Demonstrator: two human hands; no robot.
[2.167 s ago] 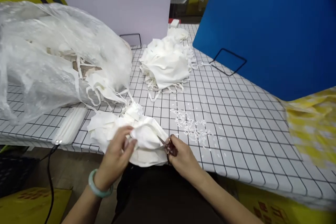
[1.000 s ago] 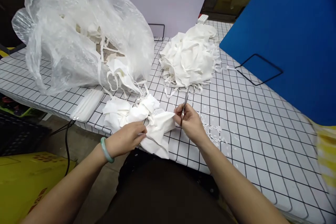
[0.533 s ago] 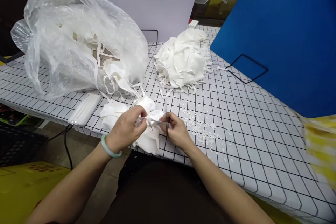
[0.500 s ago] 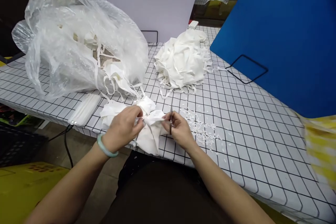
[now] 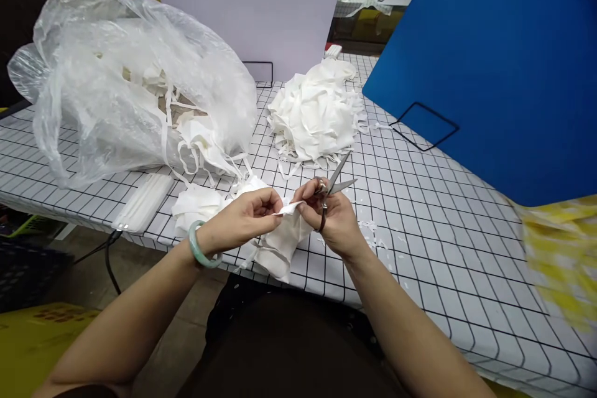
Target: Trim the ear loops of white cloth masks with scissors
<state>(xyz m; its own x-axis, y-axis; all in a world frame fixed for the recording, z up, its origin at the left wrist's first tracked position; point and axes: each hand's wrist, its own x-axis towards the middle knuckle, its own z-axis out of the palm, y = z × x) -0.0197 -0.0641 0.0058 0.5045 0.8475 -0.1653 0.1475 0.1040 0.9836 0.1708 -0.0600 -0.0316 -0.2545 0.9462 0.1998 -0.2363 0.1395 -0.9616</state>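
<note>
Scissors up, blades apart! The small steel scissors (image 5: 332, 185) sit in the right hand (image 5: 332, 219), fingers (image 5: 311, 194) threaded through the dark handles, both points aimed away toward the far side of the tabletop. The same hand's fingertips pinch one end of a thin white strap (image 5: 290, 208), and the left hand (image 5: 242, 221), with a pale green bangle (image 5: 203, 247) at its wrist, pinches the other end between thumb and forefinger. So both hands are clenched: left on the strap, right on scissors and strap together. The strap runs taut between them, just above the near edge of the white tabletop with its black grid lines (image 5: 420, 211).

Below the hands hangs the soft white fabric mask (image 5: 280, 247) that the strap belongs to, draping over the table edge. Just to its left lie a few more white fabric pieces (image 5: 193, 206). Farther back, a heap of white fabric masks (image 5: 314, 115) is piled up, and to the left sprawls a big clear plastic bag (image 5: 116, 81) with more white pieces and straps spilling from its mouth. Tiny white clippings (image 5: 373, 230) dot the grid right of the hands. A blue upright board (image 5: 489, 56) closes off the right side.
</note>
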